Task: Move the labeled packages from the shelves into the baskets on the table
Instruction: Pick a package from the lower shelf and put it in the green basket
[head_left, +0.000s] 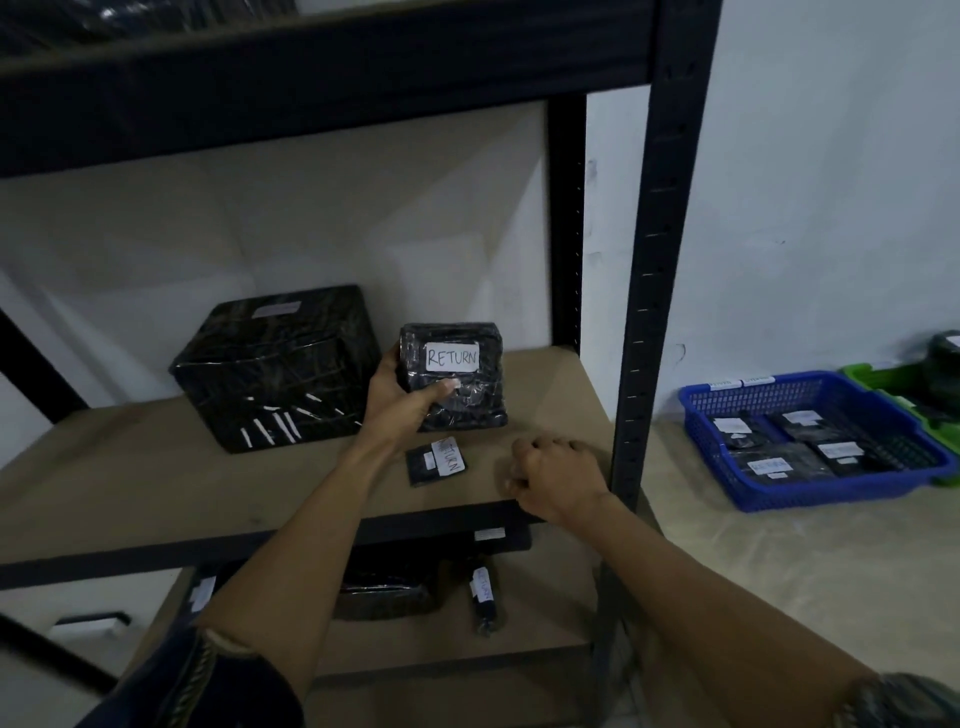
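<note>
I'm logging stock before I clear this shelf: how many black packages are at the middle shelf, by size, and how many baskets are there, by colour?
Large package: 1
RETURN package in the left hand: 1
Small flat package: 1
Blue basket: 1
Green basket: 1
Total: 5

Storeroom: metal shelving (649, 249), wrapped labeled packages (280, 369).

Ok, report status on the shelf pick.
Left hand grips RETURN package at shelf. Right hand curled, empty, at shelf edge. Shelf post between package and blue basket.
</note>
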